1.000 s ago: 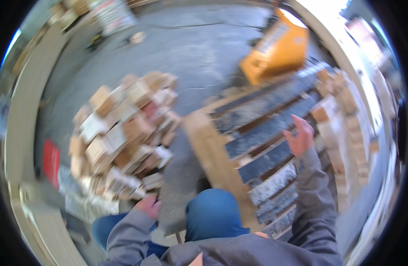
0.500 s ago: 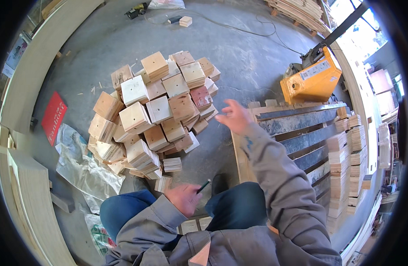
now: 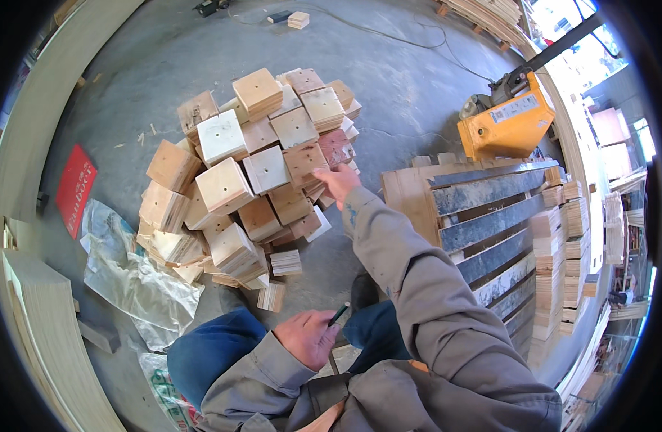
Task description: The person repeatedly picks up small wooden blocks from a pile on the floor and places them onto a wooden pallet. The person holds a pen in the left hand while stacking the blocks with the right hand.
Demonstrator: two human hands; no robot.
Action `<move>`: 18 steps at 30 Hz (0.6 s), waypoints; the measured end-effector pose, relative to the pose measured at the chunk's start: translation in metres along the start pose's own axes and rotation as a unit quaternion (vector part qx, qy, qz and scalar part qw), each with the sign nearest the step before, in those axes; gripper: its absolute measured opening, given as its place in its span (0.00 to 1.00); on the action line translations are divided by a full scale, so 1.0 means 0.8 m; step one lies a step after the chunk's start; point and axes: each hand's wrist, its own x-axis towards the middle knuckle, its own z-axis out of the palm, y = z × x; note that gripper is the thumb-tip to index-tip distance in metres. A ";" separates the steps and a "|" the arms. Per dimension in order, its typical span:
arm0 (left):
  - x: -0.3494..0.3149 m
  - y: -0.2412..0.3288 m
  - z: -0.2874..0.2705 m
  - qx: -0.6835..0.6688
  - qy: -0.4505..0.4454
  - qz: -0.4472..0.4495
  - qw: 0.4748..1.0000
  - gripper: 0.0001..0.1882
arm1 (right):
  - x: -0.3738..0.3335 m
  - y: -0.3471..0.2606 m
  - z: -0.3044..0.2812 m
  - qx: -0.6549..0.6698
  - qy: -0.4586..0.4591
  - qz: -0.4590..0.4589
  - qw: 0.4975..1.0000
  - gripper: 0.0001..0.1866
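In my left hand (image 3: pixel 307 340), low in front of my knees, a slim dark green pen (image 3: pixel 339 314) is held with its end pointing up and right. My right hand (image 3: pixel 338 183) reaches to the right side of a big heap of square wooden blocks (image 3: pixel 225 183). Its outstretched fingertips touch or nearly touch the edge of a tan block (image 3: pixel 304 165); whether they grip it I cannot tell. Just beyond lies a reddish-stained block (image 3: pixel 336 147). Many blocks show a small dark hole in the top and layered sides.
Right of the heap lies a slatted pallet (image 3: pixel 489 225), with stacked wood strips (image 3: pixel 545 273) on it and a yellow pallet-truck body (image 3: pixel 507 122) behind. Crumpled clear plastic (image 3: pixel 133 277) and a red sign (image 3: pixel 75 191) lie on the left. A cable (image 3: pixel 395 36) crosses the far floor.
My right hand has moved left from beside the pallet to the heap's right side. The left hand still holds the pen, now tilted a little higher. The view has shifted slightly.
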 end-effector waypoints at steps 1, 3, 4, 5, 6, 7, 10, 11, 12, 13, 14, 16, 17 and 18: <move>-0.001 -0.001 0.003 -0.002 0.005 0.002 1.000 0.11 | -0.007 -0.001 0.009 0.003 0.006 -0.020 1.000 0.25; -0.002 -0.003 0.008 -0.001 0.013 0.011 1.000 0.11 | -0.015 0.000 0.015 -0.026 0.041 -0.031 0.998 0.23; -0.001 -0.004 0.010 0.001 0.014 0.014 1.000 0.11 | -0.022 0.000 0.015 -0.040 0.050 -0.032 0.997 0.23; -0.001 -0.006 0.012 0.002 0.016 0.017 1.000 0.12 | -0.028 -0.003 0.015 -0.054 0.058 -0.034 0.996 0.23; -0.002 -0.006 0.013 0.005 0.017 0.020 1.000 0.12 | -0.025 0.003 0.013 -0.041 0.045 0.004 0.998 0.24; -0.002 -0.005 0.013 0.006 0.015 0.018 1.000 0.12 | -0.025 0.006 0.012 0.009 0.031 0.020 0.999 0.25; -0.001 -0.004 0.013 0.012 0.006 0.008 1.000 0.12 | -0.027 0.016 0.017 0.123 -0.008 0.073 0.990 0.25; -0.002 -0.006 0.014 0.014 0.003 0.003 1.000 0.12 | -0.026 0.016 0.017 0.136 -0.031 0.085 0.987 0.24; -0.003 -0.008 0.014 0.018 -0.001 -0.003 1.000 0.12 | -0.026 0.018 0.018 0.149 -0.053 0.098 0.982 0.23; -0.004 -0.011 0.016 0.037 -0.005 -0.015 0.999 0.12 | -0.023 0.017 0.011 0.165 -0.070 0.107 0.978 0.22; -0.007 -0.018 0.019 0.053 -0.010 -0.018 0.998 0.12 | -0.018 0.022 0.006 0.111 -0.074 0.089 0.987 0.19; -0.009 -0.030 0.032 0.079 0.002 0.013 0.997 0.12 | -0.004 0.034 0.001 -0.007 -0.079 0.054 0.995 0.15; -0.008 -0.038 0.038 0.089 0.021 0.047 0.995 0.12 | 0.009 0.035 -0.014 -0.008 -0.093 0.069 0.993 0.23; -0.003 -0.041 0.046 0.040 0.018 0.036 0.998 0.10 | 0.022 0.036 -0.035 -0.011 -0.103 0.084 0.991 0.37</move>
